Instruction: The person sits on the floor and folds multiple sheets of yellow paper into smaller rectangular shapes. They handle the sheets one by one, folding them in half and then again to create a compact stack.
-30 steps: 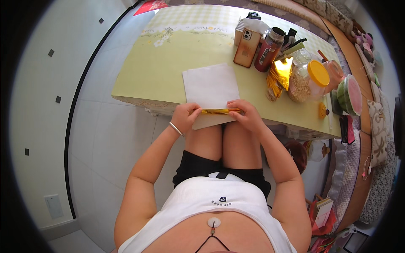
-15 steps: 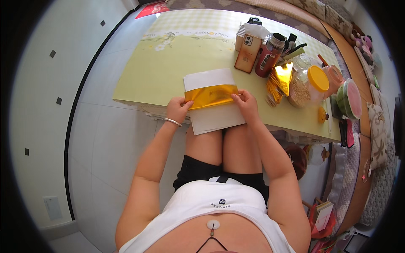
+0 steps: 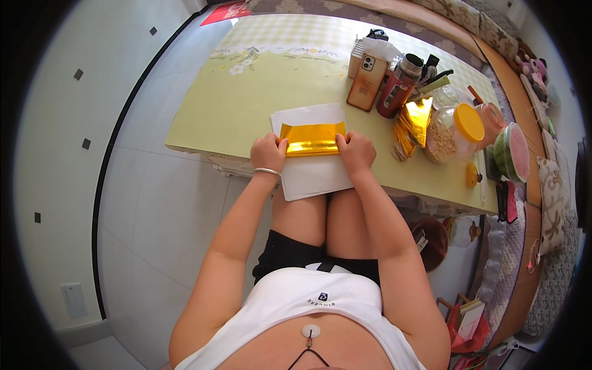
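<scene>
A sheet of paper, white on one side and shiny gold on the other (image 3: 312, 138), lies at the near edge of a pale yellow-green table (image 3: 246, 92) and hangs over it toward my lap. Its near part is folded up, showing a gold band across the white. My left hand (image 3: 268, 153) pinches the band's left end. My right hand (image 3: 356, 151) pinches its right end. Both hands press the fold against the sheet.
On the table's right stand a phone (image 3: 366, 81), a dark red bottle (image 3: 399, 86), a jar with a yellow lid (image 3: 456, 131), more gold sheets (image 3: 414, 123) and a cut watermelon (image 3: 512, 152). A white tiled floor lies to the left.
The near edge of the sheet has been folded up and over, so the gold side went from a thin strip to a wide band. Both hands moved up the sheet with it.
</scene>
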`<state>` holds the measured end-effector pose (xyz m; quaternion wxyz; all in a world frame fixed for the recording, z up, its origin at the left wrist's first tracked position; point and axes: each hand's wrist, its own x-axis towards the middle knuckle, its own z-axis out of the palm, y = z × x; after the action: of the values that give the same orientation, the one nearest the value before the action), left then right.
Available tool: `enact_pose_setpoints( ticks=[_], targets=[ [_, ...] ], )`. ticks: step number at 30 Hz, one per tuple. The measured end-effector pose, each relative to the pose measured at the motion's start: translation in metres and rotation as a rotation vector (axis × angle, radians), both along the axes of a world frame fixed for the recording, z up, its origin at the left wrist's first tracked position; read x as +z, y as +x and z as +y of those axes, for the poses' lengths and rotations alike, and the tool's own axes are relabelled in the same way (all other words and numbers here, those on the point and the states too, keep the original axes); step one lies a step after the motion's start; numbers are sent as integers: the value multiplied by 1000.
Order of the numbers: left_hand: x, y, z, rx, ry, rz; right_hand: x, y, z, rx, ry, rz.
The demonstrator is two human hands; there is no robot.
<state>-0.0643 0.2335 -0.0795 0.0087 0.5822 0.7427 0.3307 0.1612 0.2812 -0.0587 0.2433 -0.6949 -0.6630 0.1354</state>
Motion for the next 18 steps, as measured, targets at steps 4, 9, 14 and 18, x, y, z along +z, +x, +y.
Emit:
enact_pose_setpoints(
  ticks=[4,9,14,18],
  targets=[
    [3,2,0,29,-21,13,0,0,-5,18,59,-36],
    [-1,3,-2,33,-2,80,-4,0,-5,48,97,-61],
    [6,6,-4,-54,132,205,-5,2,-5,59,102,-88],
    [7,-1,3,-333,370,333,-8,0,-5,73,130,-87]
  ],
)
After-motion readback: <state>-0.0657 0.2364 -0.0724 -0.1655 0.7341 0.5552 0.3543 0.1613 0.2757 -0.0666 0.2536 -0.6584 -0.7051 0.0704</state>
